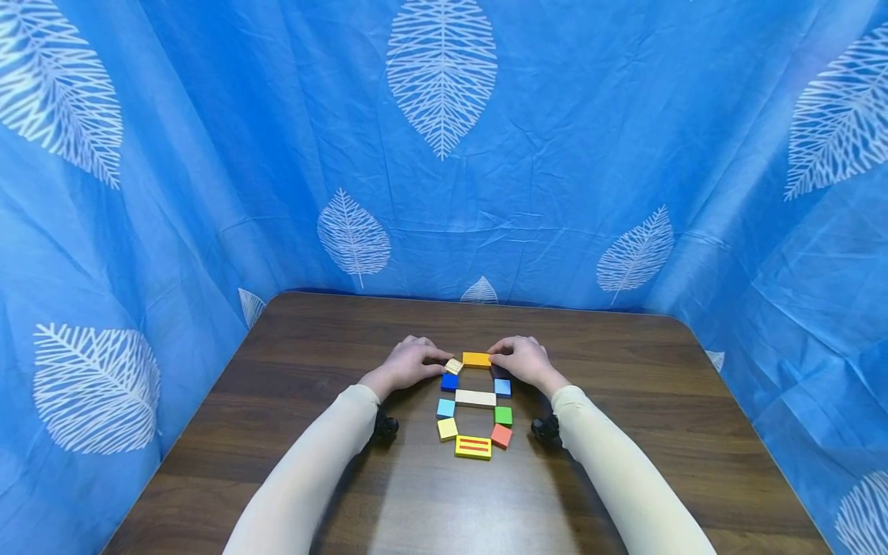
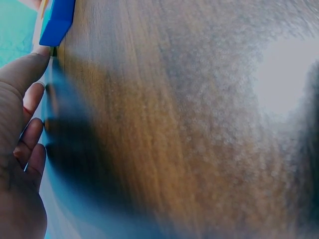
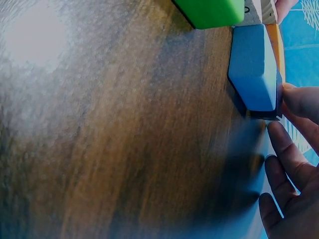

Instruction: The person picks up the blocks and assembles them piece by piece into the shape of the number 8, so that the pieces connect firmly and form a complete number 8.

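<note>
Blocks lie on the table in a figure like an 8. My left hand [image 1: 411, 361] is at the upper left, its thumb and index finger pinching the edges of a tilted light wooden block [image 1: 454, 366]. Below that is a dark blue block [image 1: 449, 381], also in the left wrist view. At the upper right my right hand [image 1: 525, 360] pinches a dark block [image 1: 498, 372], which it partly covers; its fingertips are at the end of an orange block [image 1: 475, 360]. In the right wrist view, the thumb [image 3: 301, 102] is against the dark block, behind a light blue block [image 3: 253, 69].
A cream block [image 1: 475, 398] crosses the middle. Lower down are a cyan block [image 1: 446, 408], a green block [image 1: 502, 416], a pale yellow block [image 1: 447, 429], a red block [image 1: 501, 436] and a yellow block with red stripes [image 1: 473, 447]. A blue curtain [image 1: 486, 193] hangs behind the wooden table [image 1: 277, 416].
</note>
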A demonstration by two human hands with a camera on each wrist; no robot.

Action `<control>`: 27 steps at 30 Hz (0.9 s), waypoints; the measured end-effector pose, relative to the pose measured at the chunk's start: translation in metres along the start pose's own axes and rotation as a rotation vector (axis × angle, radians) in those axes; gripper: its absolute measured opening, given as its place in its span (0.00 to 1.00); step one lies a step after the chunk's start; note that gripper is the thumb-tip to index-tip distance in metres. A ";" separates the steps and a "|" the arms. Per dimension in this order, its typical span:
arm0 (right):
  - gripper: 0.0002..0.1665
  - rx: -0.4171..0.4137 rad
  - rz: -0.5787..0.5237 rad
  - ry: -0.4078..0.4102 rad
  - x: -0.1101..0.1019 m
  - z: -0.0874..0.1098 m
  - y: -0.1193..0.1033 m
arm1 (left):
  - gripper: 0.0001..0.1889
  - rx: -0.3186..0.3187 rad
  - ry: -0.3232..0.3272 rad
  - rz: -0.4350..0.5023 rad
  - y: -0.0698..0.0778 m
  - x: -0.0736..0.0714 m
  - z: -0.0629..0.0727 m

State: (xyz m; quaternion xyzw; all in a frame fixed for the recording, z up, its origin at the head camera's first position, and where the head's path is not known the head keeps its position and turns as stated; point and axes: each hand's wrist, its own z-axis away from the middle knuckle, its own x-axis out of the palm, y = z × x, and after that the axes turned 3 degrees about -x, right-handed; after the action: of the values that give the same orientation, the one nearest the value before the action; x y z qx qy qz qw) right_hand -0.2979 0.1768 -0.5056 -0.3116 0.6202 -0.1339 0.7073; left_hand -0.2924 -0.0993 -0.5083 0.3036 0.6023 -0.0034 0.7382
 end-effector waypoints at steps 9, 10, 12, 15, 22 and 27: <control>0.13 -0.001 -0.002 0.001 -0.001 0.000 0.001 | 0.20 -0.018 0.000 0.024 -0.001 -0.002 0.001; 0.13 -0.001 -0.004 0.002 -0.001 0.000 0.001 | 0.21 -0.018 0.001 0.027 -0.001 -0.002 0.001; 0.13 0.000 -0.009 0.005 -0.002 0.001 0.002 | 0.21 -0.018 0.002 0.035 -0.002 -0.003 0.001; 0.14 0.003 -0.025 0.010 -0.003 0.002 0.005 | 0.21 -0.025 0.010 0.059 -0.005 -0.004 0.003; 0.17 -0.012 -0.056 0.027 -0.007 0.007 0.008 | 0.23 -0.080 0.060 0.115 -0.013 -0.007 0.009; 0.19 -0.029 -0.041 0.033 -0.011 0.013 0.012 | 0.25 -0.078 0.102 0.119 -0.018 -0.009 0.014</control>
State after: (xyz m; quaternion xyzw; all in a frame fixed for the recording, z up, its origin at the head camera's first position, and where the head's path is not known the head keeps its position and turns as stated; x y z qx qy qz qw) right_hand -0.2899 0.1962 -0.5041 -0.3323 0.6273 -0.1448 0.6893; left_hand -0.2891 -0.1233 -0.5070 0.3097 0.6196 0.0795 0.7169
